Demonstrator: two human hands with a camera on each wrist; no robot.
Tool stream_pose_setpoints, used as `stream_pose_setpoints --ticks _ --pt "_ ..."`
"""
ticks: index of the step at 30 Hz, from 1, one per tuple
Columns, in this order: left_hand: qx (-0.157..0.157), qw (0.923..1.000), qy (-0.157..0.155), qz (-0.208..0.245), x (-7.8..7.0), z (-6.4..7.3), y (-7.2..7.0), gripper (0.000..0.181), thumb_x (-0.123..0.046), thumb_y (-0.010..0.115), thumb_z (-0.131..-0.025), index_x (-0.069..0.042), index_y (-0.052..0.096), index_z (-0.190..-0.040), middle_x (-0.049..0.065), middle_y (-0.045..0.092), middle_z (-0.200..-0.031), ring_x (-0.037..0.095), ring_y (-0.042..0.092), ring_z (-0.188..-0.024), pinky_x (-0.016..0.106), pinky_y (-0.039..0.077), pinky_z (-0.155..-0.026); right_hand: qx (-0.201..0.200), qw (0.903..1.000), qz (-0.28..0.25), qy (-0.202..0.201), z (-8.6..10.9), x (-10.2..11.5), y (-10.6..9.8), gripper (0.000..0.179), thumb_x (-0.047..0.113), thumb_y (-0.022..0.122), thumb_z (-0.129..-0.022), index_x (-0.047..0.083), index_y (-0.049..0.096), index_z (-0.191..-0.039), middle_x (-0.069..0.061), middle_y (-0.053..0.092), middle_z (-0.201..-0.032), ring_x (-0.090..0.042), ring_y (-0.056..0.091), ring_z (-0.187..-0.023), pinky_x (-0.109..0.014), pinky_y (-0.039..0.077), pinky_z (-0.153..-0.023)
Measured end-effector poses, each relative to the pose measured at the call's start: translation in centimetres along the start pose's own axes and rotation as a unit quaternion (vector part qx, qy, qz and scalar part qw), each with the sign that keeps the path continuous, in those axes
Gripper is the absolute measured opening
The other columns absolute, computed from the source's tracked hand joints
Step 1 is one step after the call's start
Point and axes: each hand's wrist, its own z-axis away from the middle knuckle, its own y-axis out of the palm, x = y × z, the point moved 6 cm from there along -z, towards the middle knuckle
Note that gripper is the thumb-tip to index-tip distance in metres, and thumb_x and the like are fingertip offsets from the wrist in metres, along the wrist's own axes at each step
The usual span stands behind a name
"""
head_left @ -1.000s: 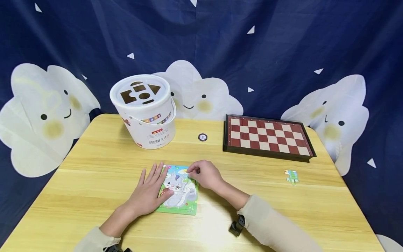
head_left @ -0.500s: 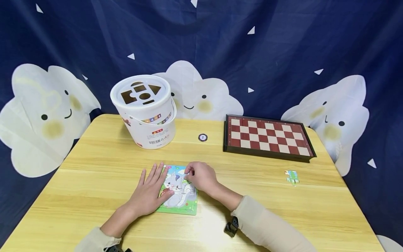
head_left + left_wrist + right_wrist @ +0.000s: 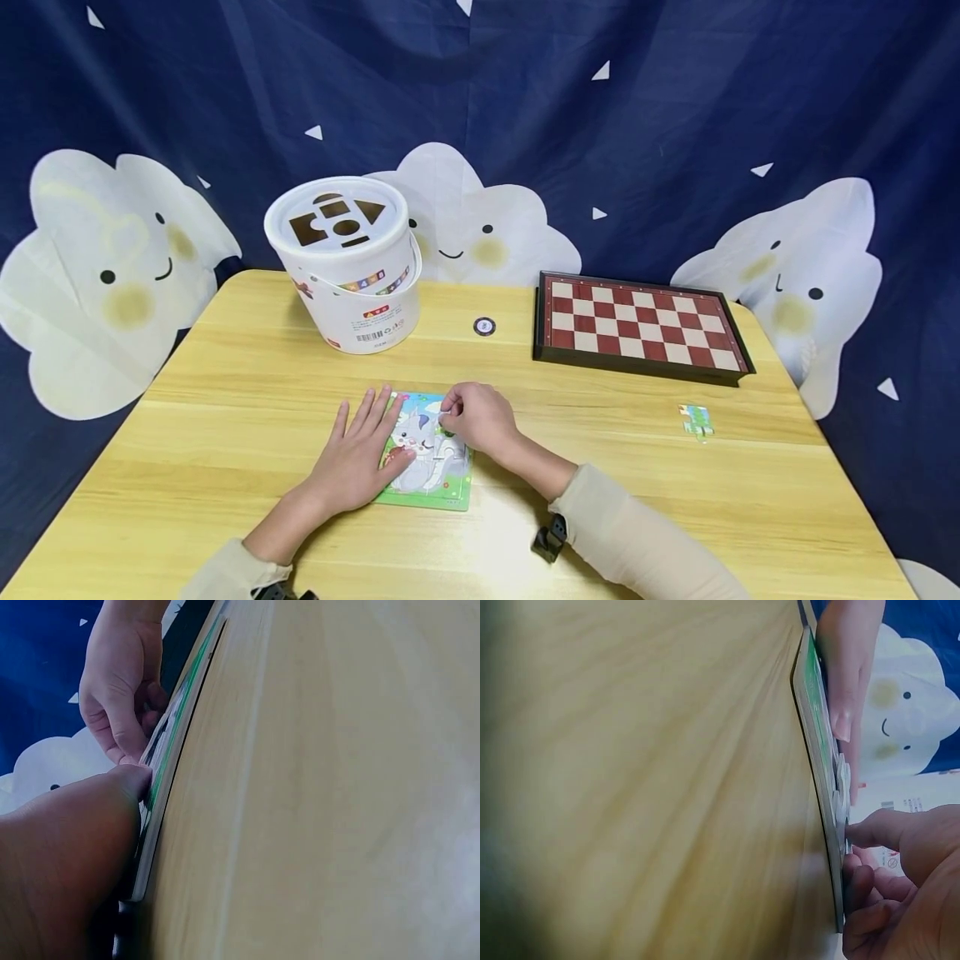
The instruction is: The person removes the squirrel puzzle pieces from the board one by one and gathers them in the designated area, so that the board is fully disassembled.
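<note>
A jigsaw puzzle (image 3: 450, 492) with a grey cartoon animal on a green and blue ground lies in a thin board on the table. My left hand (image 3: 354, 463) rests on its left side, fingers spread and straight, thumb across the picture. At the upper right of the puzzle, my right hand (image 3: 483, 418) pinches a puzzle piece (image 3: 847, 838), its lower fingers curled. In the right wrist view, some pieces stand slightly proud of the board (image 3: 810, 705) near the right thumb. The pinched piece is mostly hidden by the fingers in the head view.
Loose puzzle pieces (image 3: 697, 422) lie joined together at the right. A white bucket (image 3: 367, 308) with shape holes in its lid stands at the back left. Behind the puzzle is a small round disc (image 3: 484, 327). A red and white checkerboard (image 3: 645, 325) sits at the back right.
My right hand has shifted slightly left over the puzzle, its forearm moving left too, and keeps its pinch. The left hand stays in place on the puzzle.
</note>
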Motion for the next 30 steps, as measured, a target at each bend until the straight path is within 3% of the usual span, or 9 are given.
stream_pose_setpoints --ticks 12,18,30 --pt "-0.001 1.0000 -0.006 -0.001 -0.1 0.0 0.0 0.080 -0.053 0.053 -0.101 -0.004 0.030 -0.160 0.017 0.018 -0.168 0.039 0.011 -0.155 0.065 0.002 -0.120 -0.007 0.9998 -0.015 0.004 0.2 0.2 -0.1 0.014 0.011 0.081 -0.084 0.016 0.068 -0.081 0.010 0.057 -0.068 -0.006 0.051 -0.061 -0.024 0.040 -0.058" --pt "0.000 1.0000 -0.008 0.000 0.1 -0.1 0.1 0.079 -0.053 0.052 -0.102 -0.004 0.030 -0.160 0.017 0.017 -0.168 0.039 0.011 -0.155 0.065 0.001 -0.120 -0.002 0.9984 -0.057 0.000 0.0 -0.1 -0.2 0.012 0.009 0.080 -0.082 0.014 0.069 -0.080 0.009 0.061 -0.067 -0.006 0.054 -0.061 -0.023 0.043 -0.059" --pt "-0.019 0.9998 0.000 0.011 0.0 0.0 -0.1 0.079 -0.051 0.055 -0.101 -0.002 0.032 -0.159 0.020 0.020 -0.167 0.042 0.014 -0.154 0.065 0.001 -0.120 0.014 0.9878 -0.151 0.035 -0.1 -0.9 0.0 0.010 0.011 0.082 -0.083 0.011 0.073 -0.086 0.005 0.065 -0.071 -0.010 0.058 -0.065 -0.024 0.048 -0.061"
